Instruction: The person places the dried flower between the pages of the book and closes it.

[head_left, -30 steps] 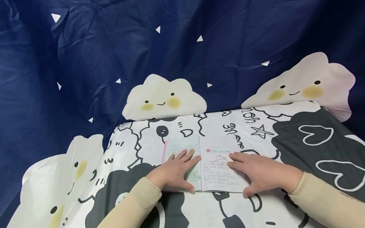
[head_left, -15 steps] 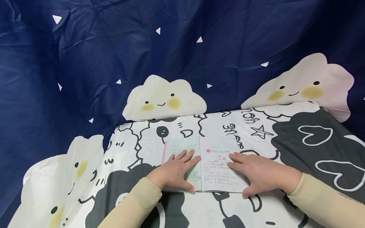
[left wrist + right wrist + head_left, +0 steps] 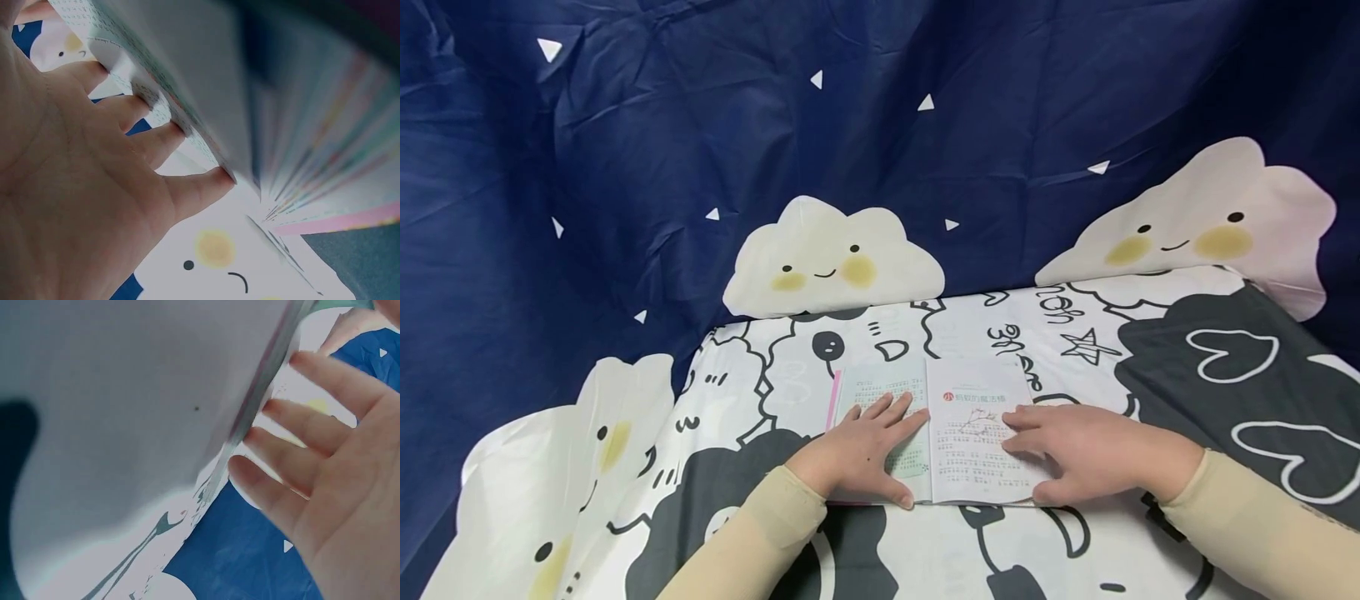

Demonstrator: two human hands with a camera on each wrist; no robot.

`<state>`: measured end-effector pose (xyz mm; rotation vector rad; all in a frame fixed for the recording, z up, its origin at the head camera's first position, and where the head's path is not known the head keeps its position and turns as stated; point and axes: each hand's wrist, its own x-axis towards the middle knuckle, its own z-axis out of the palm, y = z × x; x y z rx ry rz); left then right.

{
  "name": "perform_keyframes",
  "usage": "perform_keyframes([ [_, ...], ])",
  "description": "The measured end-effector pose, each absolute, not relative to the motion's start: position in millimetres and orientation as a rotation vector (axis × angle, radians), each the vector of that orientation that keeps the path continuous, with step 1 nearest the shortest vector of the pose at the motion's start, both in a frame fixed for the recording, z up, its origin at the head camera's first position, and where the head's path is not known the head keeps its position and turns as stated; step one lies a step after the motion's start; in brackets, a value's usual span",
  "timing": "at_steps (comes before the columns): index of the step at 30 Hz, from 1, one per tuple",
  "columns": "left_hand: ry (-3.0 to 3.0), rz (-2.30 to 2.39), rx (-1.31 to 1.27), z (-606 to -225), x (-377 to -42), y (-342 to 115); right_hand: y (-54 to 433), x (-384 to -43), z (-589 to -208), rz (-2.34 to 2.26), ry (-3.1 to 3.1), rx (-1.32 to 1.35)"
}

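An open book [image 3: 962, 467] lies on the patterned cloth, with printed text on both pages and a small red branch drawing on the right one. My left hand [image 3: 865, 454] rests on the left page with its fingers spread. In the left wrist view, the fingertips of that hand [image 3: 81, 181] touch the page. Over the outer edge of the right page lies my right hand [image 3: 1086, 450], its thumb by the lower right corner. In the right wrist view, extended fingers [image 3: 284, 465] reach the book's page; the thumb's contact with the paper cannot be made out.
The black-and-white cloth [image 3: 985, 550] covers the surface under the book. Behind it stands a dark blue backdrop [image 3: 1000, 150] with white triangles. Cloud-shaped cushions, one in the middle [image 3: 831, 258], one at right [image 3: 1195, 225] and one at left [image 3: 557, 475], line the edges.
My right hand has shifted slightly, its thumb coming up from below the book's lower edge to the page corner. The left hand and the book have stayed in place.
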<state>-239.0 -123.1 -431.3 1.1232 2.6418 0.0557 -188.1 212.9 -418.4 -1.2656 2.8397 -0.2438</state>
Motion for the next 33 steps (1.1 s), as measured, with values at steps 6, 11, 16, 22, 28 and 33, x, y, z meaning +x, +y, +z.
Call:
perform_keyframes([
  [6,2.634,0.069,1.121,-430,-239,-123,210,-193,-421,-0.412,2.832,-1.758],
  [11,2.642,0.059,1.115,-430,-239,-123,210,-193,-423,-0.492,2.869,-1.771],
  [16,2.638,0.066,1.105,-429,-238,-123,212,-193,-423,-0.533,2.894,-1.672],
  [22,2.639,0.049,1.108,-431,-237,-124,213,-190,-423,-0.473,2.849,-1.508],
  [28,2.627,-0.024,1.179,-431,-234,-134,214,-191,-427,-0.496,2.841,-1.510],
  [33,2.639,-0.059,1.356,-430,-225,-153,214,-189,-427,-0.504,2.815,-1.493],
])
